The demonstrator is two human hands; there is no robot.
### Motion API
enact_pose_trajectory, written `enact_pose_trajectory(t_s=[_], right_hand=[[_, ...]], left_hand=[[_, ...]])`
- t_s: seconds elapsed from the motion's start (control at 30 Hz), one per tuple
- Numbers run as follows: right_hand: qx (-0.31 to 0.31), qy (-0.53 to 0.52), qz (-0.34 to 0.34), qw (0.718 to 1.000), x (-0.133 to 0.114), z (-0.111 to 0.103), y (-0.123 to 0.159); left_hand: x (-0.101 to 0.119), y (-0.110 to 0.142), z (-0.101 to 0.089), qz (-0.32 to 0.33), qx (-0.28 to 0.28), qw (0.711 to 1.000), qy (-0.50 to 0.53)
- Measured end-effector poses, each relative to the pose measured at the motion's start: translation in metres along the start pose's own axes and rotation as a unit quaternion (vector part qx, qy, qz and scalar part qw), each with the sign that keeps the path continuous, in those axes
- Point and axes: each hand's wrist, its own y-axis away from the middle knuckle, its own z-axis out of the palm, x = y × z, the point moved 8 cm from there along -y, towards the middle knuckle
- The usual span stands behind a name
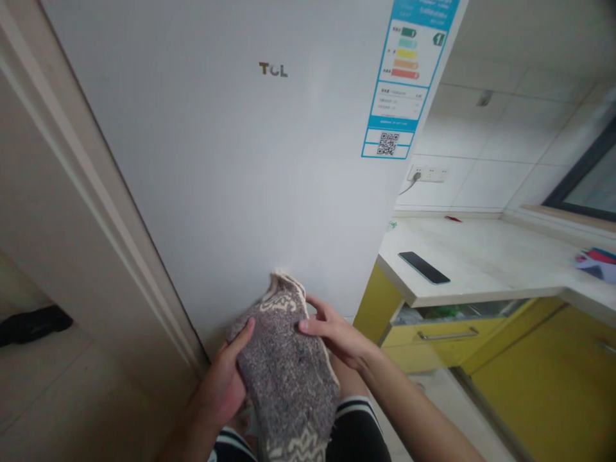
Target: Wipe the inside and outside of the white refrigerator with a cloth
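Observation:
A grey-brown speckled cloth [289,366] with cream patterned bands and a pale edge hangs between my hands, in front of my knees. My left hand [228,378] grips its left side, the thumb lying on top of the fabric. On the right edge, my right hand [337,330] pinches the cloth between thumb and fingers. The upper end is bunched and points toward the white fridge door [216,160]. Fingers under the fabric are partly hidden, and the cloth's lower end runs out of view.
An energy label [409,70] is stuck on the fridge. To the right, a phone [424,267] lies on the pale countertop [481,256] above a yellow drawer [437,337]. A door frame [106,192] stands at left, with a dark object [36,324] on the floor beyond it.

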Motion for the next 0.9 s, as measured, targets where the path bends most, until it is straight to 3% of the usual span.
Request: enact_pose_trajectory(t_s=[0.1,0.23,0.3,0.43,0.53,0.7,0.83,0.9], right_hand=[[0.016,-0.045,-0.055,0.997,0.007,-0.001,0.008],[0.033,-0.051,-0.152,0.986,-0.012,-0.004,0.011],[0.009,-0.017,-0.133,0.991,-0.011,-0.002,0.007],[-0.064,0.023,-0.034,0.997,0.014,0.009,-0.003],[-0.057,0.000,-0.067,0.996,0.014,0.014,-0.005],[-0.037,0.012,-0.167,0.985,-0.005,0.021,0.000],[-0.021,0.021,-0.193,0.981,-0.010,0.021,0.005],[-0.014,0.029,-0.197,0.980,-0.012,0.020,0.007]], left_hand=[[-0.002,0.004,-0.019,0.007,0.018,1.000,-0.021],[-0.025,0.005,-0.037,0.011,0.008,0.999,-0.036],[-0.029,0.004,-0.041,0.015,0.021,0.999,-0.036],[-0.013,0.006,-0.053,0.011,0.099,0.994,-0.046],[0.001,0.006,-0.059,0.007,0.112,0.992,-0.057],[0.021,0.002,-0.053,0.107,0.079,0.990,-0.055],[0.041,0.014,-0.055,0.207,0.141,0.964,-0.086],[0.050,0.023,-0.045,0.252,0.114,0.952,-0.134]])
